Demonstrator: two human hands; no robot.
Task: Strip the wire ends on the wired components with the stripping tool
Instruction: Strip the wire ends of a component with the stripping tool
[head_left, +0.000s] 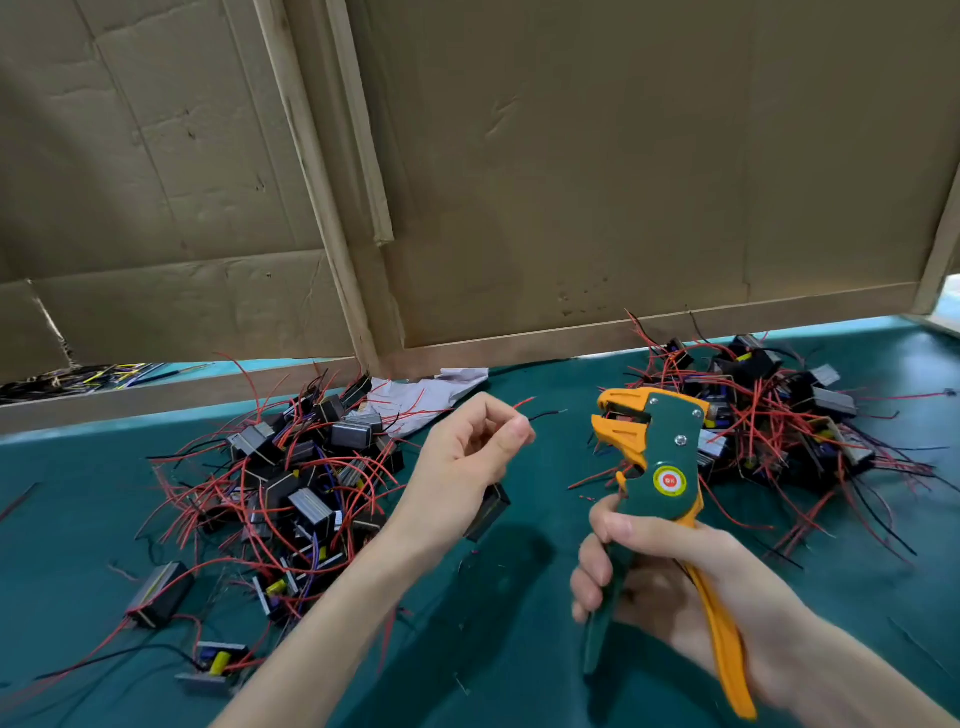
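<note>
My left hand (467, 457) pinches a red wire (523, 403) and a black wire (545, 414) between thumb and fingers, their ends pointing right. The black component (487, 512) on those wires hangs below my palm. My right hand (660, 577) grips the handles of the green and orange stripping tool (660, 457), held upright with its orange jaws facing left. The jaws stand a short gap to the right of the wire ends, not touching them.
A pile of wired components (291, 483) lies left on the green mat (519, 649), another pile (779, 415) at the right. Crumpled white paper (426, 395) sits behind. Cardboard panels on wooden frames (519, 182) wall off the back. Loose components (161, 595) lie at the near left.
</note>
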